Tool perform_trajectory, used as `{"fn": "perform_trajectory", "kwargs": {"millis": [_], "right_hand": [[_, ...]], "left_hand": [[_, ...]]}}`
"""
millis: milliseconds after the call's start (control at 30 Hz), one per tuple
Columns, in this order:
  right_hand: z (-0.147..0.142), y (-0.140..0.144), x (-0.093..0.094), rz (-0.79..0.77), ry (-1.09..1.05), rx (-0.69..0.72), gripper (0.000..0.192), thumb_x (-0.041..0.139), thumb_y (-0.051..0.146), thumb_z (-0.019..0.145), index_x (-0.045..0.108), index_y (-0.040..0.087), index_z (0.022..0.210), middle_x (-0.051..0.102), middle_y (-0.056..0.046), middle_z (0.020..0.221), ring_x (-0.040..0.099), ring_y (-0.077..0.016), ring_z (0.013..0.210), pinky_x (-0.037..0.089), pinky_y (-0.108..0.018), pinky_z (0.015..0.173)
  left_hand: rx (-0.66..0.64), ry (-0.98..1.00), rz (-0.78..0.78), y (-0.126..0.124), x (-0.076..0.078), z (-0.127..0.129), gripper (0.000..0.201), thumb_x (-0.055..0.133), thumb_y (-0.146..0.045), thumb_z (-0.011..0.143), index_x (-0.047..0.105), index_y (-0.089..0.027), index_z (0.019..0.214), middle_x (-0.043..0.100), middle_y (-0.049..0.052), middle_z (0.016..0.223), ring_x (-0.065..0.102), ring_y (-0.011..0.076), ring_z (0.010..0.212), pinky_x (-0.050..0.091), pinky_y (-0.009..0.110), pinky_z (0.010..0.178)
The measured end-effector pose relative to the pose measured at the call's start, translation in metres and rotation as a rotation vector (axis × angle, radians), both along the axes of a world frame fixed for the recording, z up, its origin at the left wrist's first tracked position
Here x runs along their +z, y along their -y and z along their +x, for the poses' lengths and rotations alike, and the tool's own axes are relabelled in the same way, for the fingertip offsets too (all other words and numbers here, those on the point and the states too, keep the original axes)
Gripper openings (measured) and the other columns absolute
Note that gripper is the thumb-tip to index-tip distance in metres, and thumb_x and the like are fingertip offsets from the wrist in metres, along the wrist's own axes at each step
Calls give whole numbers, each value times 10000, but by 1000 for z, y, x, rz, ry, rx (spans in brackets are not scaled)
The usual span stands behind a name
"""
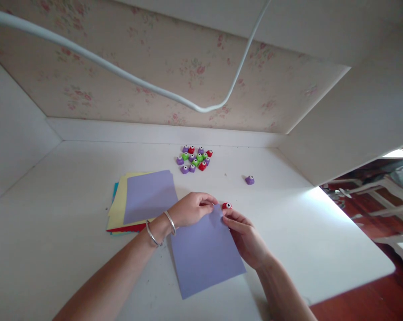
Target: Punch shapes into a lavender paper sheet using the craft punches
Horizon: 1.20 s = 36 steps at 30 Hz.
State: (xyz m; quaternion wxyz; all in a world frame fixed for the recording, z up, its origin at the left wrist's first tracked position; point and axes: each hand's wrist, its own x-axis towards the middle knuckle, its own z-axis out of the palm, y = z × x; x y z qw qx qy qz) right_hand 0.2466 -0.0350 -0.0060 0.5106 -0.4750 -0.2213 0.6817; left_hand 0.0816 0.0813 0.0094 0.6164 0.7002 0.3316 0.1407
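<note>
A sheet of purple paper [206, 258] lies in front of me, its far edge between my hands. My left hand [193, 208] is closed on that far edge, fingers bent over the paper, two silver bangles on the wrist. My right hand [243, 232] pinches at the far right corner, with a small red craft punch [227, 206] at its fingertips. The punch has a white button with a dark dot and sits right at the paper's corner. Whether the paper is inside its slot is hidden by the fingers.
A stack of coloured sheets, with purple paper [151, 196] on top, lies left. Several purple, green and red craft punches [195, 162] cluster near the wall. A lone purple punch [250, 179] stands right on the white table [308, 240]. A white cable [137, 80] hangs overhead.
</note>
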Motion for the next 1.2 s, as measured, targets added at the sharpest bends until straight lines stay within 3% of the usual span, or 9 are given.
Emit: {"fn": "perform_trajectory", "kwargs": {"millis": [133,367,433,500,567,667,800,933,1200], "right_hand": [[0,0,1,42,104,-4,199,745,394,796,679,228,884,602,-3,785,531,-138,664,412,-248,600],[31,-1,1,168,811,-316,401,658,556,833,694,193,1000,413,50,539,374,-120,514,266,-256,474],[42,-1,-1,167,919,-331,392,642,551,842,692,205,1018,543,16,642,449,-127,555,331,-258,495],[48,-1,-6,205,1047,-251,371,636,525,851,686,226,1065,660,-39,912,534,-139,645,423,-271,559],[50,-3,-12,253,1194,-140,388,631,494,859,664,247,1155,648,-70,1162,588,-156,734,484,-295,634],[47,-8,-22,307,1364,-12,432,601,438,887,611,262,1281,624,-81,1278,629,-181,821,518,-325,715],[42,-14,-29,371,1404,55,316,532,381,934,663,247,1189,675,-76,1195,655,-197,886,526,-323,766],[53,-16,-30,350,1382,-23,293,548,420,919,679,232,1101,701,-72,1074,660,-176,766,529,-306,697],[140,-34,-38,139,1426,-282,329,613,457,826,689,227,1048,740,-67,1003,700,-206,777,525,-321,706]], "left_hand": [[-12,-43,56,-2,-4,-1,321,533,-237,884,676,-146,1157,724,47,1067,680,132,968,509,211,851],[-43,-197,266,-8,-10,-9,295,534,-283,897,717,-190,1108,725,29,1086,682,148,992,503,231,881],[-56,-242,325,-9,-11,-10,292,537,-291,898,718,-204,1110,735,27,1042,694,148,946,511,229,836],[-60,-281,393,-7,-12,-11,288,531,-284,904,716,-219,1115,739,25,1023,696,150,930,508,234,821],[-62,-313,473,-5,-13,-9,281,518,-264,914,716,-235,1111,737,22,1030,692,157,945,498,252,841],[-65,-348,601,-1,-15,-5,266,505,-229,926,714,-256,1088,728,15,1055,677,175,986,466,309,913],[-6,-404,761,9,-13,-1,248,489,-181,937,691,-239,1069,704,33,1062,636,212,1021,391,421,982],[64,-436,875,31,-5,-5,263,453,-163,954,635,-222,1135,639,65,1158,555,240,1115,348,469,987],[-23,-268,979,108,-24,-44,155,584,-287,931,619,-267,1081,602,-17,1188,539,181,1099,405,396,984]]}}
